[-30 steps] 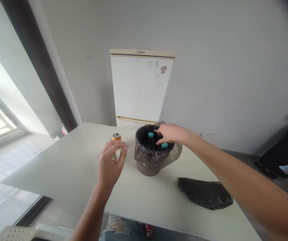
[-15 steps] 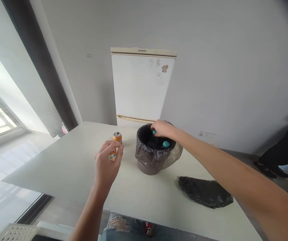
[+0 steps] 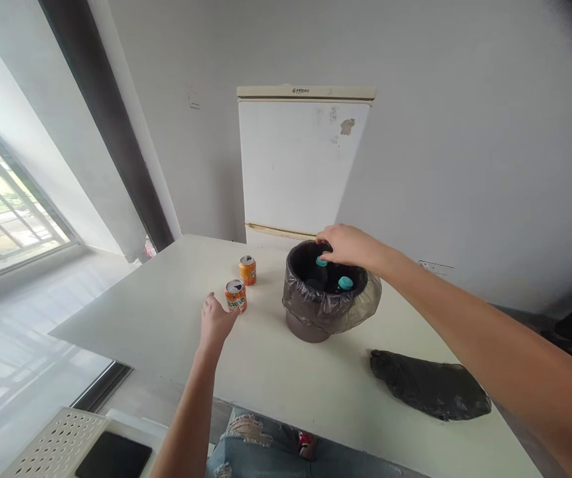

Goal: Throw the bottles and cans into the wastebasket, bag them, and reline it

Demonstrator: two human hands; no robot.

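Observation:
My left hand point(image 3: 217, 320) is beside the nearer orange drink can point(image 3: 235, 297), with fingers and thumb apart at its near side. A second orange can point(image 3: 247, 271) stands just behind it. My right hand point(image 3: 348, 244) hovers over the far rim of a bin point(image 3: 310, 325) lined with a dark plastic bag. Its fingers are apart, the thumb close to the teal cap of a bottle point(image 3: 321, 261) inside the bin. Another teal-capped bottle point(image 3: 345, 283) is in the bin, nearer its right side. The lower parts of both bottles are hidden.
A folded black plastic bag point(image 3: 430, 385) lies on the white table point(image 3: 286, 385) to the right. Behind the table stands a white fridge point(image 3: 296, 166). A perforated pale surface point(image 3: 57, 438) with a dark flat object point(image 3: 114, 455) is at lower left.
My left hand has opened and lowered beside the nearer can. My right hand has risen off the bottle cap, its fingers loosening. The view has shifted left.

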